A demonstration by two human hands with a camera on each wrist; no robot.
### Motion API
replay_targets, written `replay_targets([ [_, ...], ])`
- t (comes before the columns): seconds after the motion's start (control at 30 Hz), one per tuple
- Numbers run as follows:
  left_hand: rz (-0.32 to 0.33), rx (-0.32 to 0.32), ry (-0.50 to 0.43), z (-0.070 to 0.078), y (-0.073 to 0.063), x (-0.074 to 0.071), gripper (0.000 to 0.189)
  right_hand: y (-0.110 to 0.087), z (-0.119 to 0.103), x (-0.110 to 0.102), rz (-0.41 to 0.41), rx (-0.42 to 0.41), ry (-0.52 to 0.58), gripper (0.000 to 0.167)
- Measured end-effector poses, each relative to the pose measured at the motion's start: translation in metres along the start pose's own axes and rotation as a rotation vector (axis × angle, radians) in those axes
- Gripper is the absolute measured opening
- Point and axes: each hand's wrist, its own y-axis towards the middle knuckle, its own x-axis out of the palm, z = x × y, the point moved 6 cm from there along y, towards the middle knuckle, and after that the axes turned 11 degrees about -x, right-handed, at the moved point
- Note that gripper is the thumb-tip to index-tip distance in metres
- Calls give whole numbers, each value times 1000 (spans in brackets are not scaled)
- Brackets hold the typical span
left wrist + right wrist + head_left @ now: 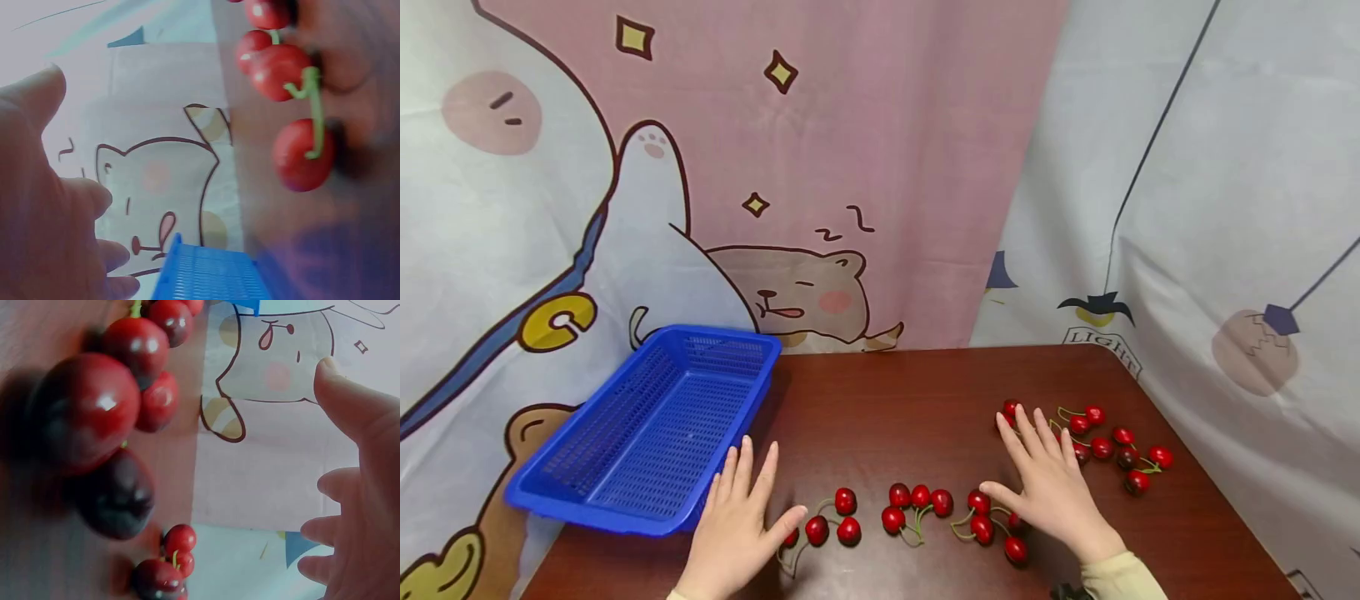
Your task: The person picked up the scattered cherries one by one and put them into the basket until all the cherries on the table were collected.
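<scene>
My left hand [733, 517], fingers spread and straight, hovers by the near right corner of a blue plastic basket [752, 417]. Beside its thumb lies a bunch of red cherries [817, 530] with green stems, one partly hidden by the thumb. My right hand [1051, 487] is also spread flat, held over the table between two groups. Under its thumb side are several cherries [982, 528]; past its fingertips lie more cherries [1102, 448], some covered by the fingers. Neither hand holds anything. Another bunch of cherries [921, 498] sits midway between the hands.
The brown table [880, 417] backs onto a cartoon-printed curtain [910, 167]. Holes pierce the basket's walls and floor, and it stands at the table's left side. A white printed cloth [1225, 250] hangs along the right edge.
</scene>
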Motion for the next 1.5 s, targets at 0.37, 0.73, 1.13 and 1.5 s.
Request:
replay_targets([
  [0.37, 110, -51, -1, -19, 6, -38, 89, 15, -14, 3, 71, -17, 59, 99],
  [0.73, 97, -311, 65, -75, 1, -63, 91, 26, -25, 17, 96, 13, 152, 99],
  [1.13, 16, -605, 136, -132, 3, -75, 100, 34, -35, 37, 112, 49, 260, 99],
  [1.5, 126, -794, 67, -168, -8, -83, 105, 40, -46, 45, 160, 54, 326, 97],
])
